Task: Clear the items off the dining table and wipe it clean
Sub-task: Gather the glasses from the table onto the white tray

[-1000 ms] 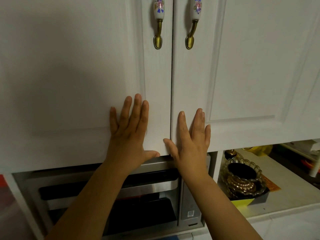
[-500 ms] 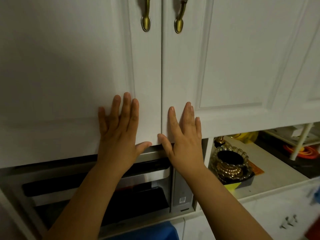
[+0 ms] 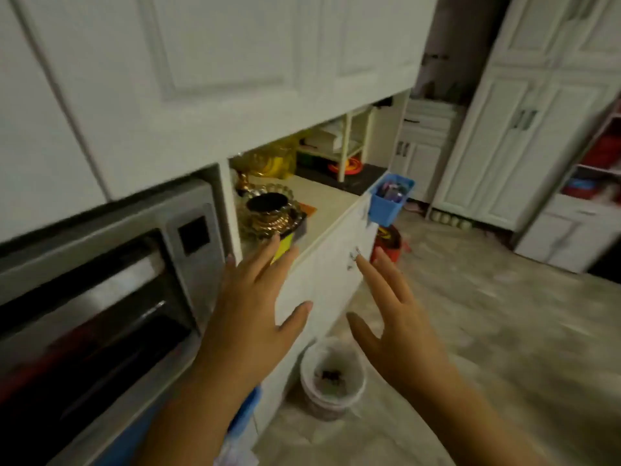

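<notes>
Both hands hang in the air in front of the white lower cabinet [image 3: 322, 284], fingers spread and holding nothing. My left hand [image 3: 255, 311] is beside the oven's right edge, below the counter. My right hand [image 3: 400, 327] floats above the floor to the right of the cabinet front. The white upper cabinet doors [image 3: 208, 62] are shut above them. The dining table is out of view. The picture is blurred by motion.
A silver oven [image 3: 111, 284] sits in the niche at left. A gold glass bowl [image 3: 268, 210] stands on the counter. A blue bin [image 3: 389, 200] hangs at the counter's end. A white bucket [image 3: 332, 378] stands on the floor. White tall cupboards [image 3: 524, 129] line the far right.
Both hands have come off the upper cabinet doors and dropped lower. The view has swung down and to the right, showing the floor and far cupboards.
</notes>
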